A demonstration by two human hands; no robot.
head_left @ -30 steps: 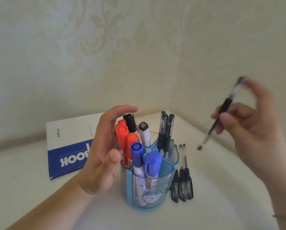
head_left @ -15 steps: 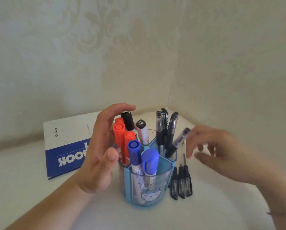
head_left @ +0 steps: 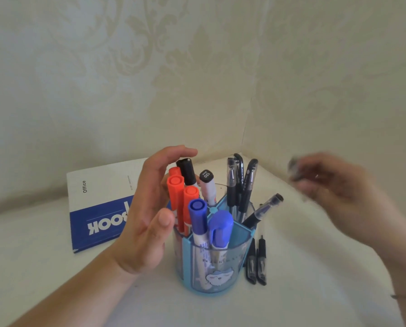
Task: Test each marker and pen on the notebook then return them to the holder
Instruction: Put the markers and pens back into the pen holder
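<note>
Our left hand (head_left: 147, 223) cups the left side of the holder (head_left: 212, 263) at centre frame, fingers gently curved and close together over the marker caps, thumb beside the red markers (head_left: 178, 199). Our right hand (head_left: 338, 197), at right, is blurred; it seems to pinch a dark pen (head_left: 295, 169), though we cannot tell for sure. The notebook (head_left: 98, 208) lies closed, left of centre. Two pens (head_left: 256, 265) lie just right of the holder.

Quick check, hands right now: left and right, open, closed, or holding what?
Left hand: open, fingers relaxed beside the holder, gripping nothing.
Right hand: motion-blurred; a dark blur shows at the fingertips, so whether it holds anything cannot be told.
</note>
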